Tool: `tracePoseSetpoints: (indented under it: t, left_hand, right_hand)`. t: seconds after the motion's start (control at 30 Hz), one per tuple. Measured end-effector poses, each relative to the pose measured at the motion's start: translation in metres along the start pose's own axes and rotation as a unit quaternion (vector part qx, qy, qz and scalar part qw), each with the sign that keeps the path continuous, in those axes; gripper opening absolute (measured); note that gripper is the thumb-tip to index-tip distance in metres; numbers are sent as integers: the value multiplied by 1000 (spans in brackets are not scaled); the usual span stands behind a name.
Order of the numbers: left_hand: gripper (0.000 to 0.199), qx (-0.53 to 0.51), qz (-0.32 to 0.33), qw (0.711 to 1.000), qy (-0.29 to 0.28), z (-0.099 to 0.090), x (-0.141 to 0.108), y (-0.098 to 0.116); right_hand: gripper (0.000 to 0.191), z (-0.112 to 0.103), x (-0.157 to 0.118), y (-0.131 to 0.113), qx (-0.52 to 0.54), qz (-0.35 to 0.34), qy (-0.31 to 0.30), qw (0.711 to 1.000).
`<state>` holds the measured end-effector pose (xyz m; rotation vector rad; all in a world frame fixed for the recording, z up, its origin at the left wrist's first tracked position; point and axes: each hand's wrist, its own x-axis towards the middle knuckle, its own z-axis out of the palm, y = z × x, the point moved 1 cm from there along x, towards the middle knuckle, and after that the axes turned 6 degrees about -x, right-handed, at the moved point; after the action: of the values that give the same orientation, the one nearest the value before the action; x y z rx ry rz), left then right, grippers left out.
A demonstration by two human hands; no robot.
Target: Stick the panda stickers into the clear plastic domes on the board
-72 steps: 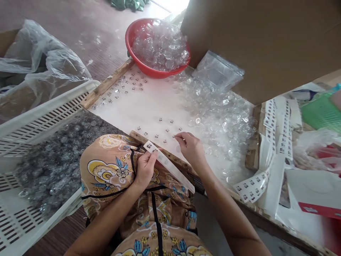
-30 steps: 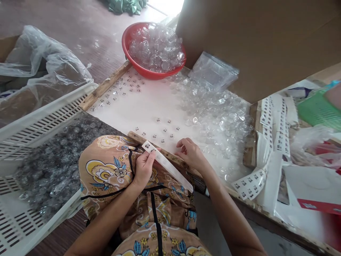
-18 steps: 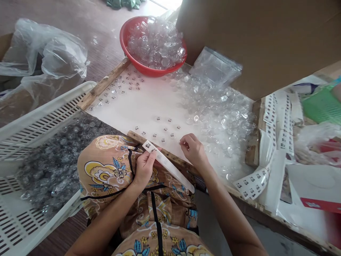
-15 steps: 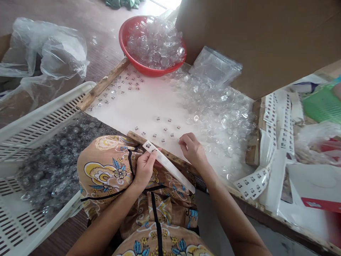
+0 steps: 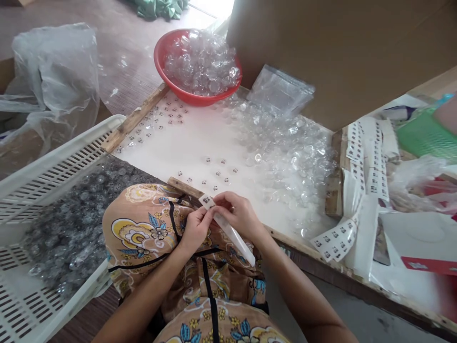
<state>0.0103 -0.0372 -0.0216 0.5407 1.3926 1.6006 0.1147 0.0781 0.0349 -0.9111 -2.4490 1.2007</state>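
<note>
My left hand [image 5: 197, 227] holds a narrow white sticker strip [image 5: 235, 242] over my lap, thumb on top. A small black panda print shows at its upper end, and the bare lower part slants down to the right. My right hand [image 5: 238, 214] is closed at the strip near that print, its thumb and forefinger meeting beside my left thumb. What lies between those fingertips is partly hidden. Just beyond, several panda stickers [image 5: 218, 173] are spread out on the white board [image 5: 178, 150]. Many clear round plastic pieces [image 5: 285, 157] lie heaped on the board's right side.
A red basin [image 5: 200, 100] full of clear pieces stands at the back. At left, a white slotted basket [image 5: 67, 155] holds many dark-looking clear pieces [image 5: 96, 209]. Panda sticker sheets [image 5: 337, 238] hang at right beside a wooden edge. A large cardboard panel [image 5: 332, 62] rises behind.
My right hand has moved from above the board, left and down, to the strip in my left hand. The view has shifted slightly.
</note>
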Motion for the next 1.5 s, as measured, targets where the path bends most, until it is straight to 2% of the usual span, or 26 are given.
tracePoseSetpoints:
  t: [0.1, 0.17, 0.27, 0.37, 0.53, 0.67, 0.8, 0.9, 0.97, 1.07, 1.17, 1.3, 1.5]
  left_hand:
    - [32, -22, -15, 998, -56, 3, -3, -3]
    - [35, -42, -24, 996, -73, 4, -3, -6]
    - [30, -40, -26, 998, -47, 4, -1, -7]
    - [23, -26, -17, 999, -24, 4, 1, -5]
    - [22, -43, -36, 998, -25, 5, 1, -2]
    - [26, -51, -44, 998, -6, 5, 1, -2]
    - [30, -46, -46, 998, 5, 4, 1, -3]
    - [29, -55, -37, 998, 7, 3, 2, -3]
    - [30, -76, -61, 995, -4, 4, 2, -4]
    - [31, -92, -102, 990, -12, 5, 2, -5]
    - [29, -87, -101, 991, -6, 6, 2, -5]
    - [28, -87, -100, 991, -5, 6, 2, -5]
    - [26, -83, -102, 991, 0, 6, 3, -4]
  right_hand:
    - [5, 14, 1, -1, 5, 6, 24, 1000]
    - [7, 18, -2, 1, -28, 0, 52, 998]
    - [12, 23, -10, 2, -94, -41, 79, 992]
    - [11, 28, -15, 0, -118, -72, 79, 987]
    - [11, 29, -13, -1, -92, -30, 85, 992]
    - [13, 31, -14, -1, -84, -24, 94, 992]
    - [16, 36, -22, -3, -99, -44, 126, 986]
    - [14, 31, -25, -5, -56, -69, 132, 987]
    - [10, 19, -22, -1, 2, -43, 147, 988]
    - [10, -7, -14, 20, 77, 61, 167, 981]
    - [20, -24, -5, 51, 76, 138, 133, 979]
    - [24, -25, 0, 76, 35, 164, 102, 981]
    - [17, -18, 1, 68, -32, 177, 95, 979]
